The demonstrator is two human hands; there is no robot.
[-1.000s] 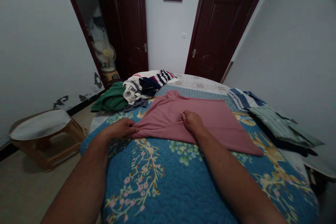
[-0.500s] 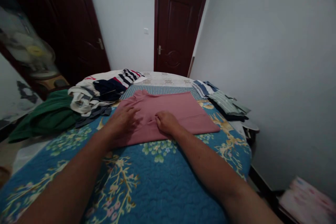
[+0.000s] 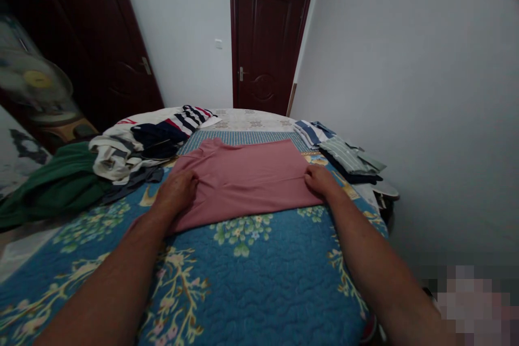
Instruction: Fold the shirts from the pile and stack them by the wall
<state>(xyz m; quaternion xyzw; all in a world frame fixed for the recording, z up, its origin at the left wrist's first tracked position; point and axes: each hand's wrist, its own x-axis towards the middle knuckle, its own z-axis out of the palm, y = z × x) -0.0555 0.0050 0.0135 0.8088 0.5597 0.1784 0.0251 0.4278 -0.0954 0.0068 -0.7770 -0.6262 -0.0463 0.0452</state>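
Observation:
A pink garment (image 3: 251, 173) lies spread across the blue floral quilt (image 3: 251, 281). At its left part, my left hand (image 3: 178, 190) is closed on the fabric, with creases running from the fingers. My right hand (image 3: 319, 179) pinches the same garment near its right edge. A faint fold line stretches between the two hands. The lower edge of the cloth rests on the quilt, and some of its left end is hidden behind my left forearm.
Left of the garment lie a green cloth (image 3: 52, 181) and a heap of white, navy and striped clothes (image 3: 158, 138). Folded clothes (image 3: 348, 157) are stacked at the right near the wall. Two dark red doors (image 3: 270, 38) stand beyond.
My right hand has moved right, from the garment's middle to its right edge. My left hand has closed on the fabric. The garment's right end is pulled in slightly.

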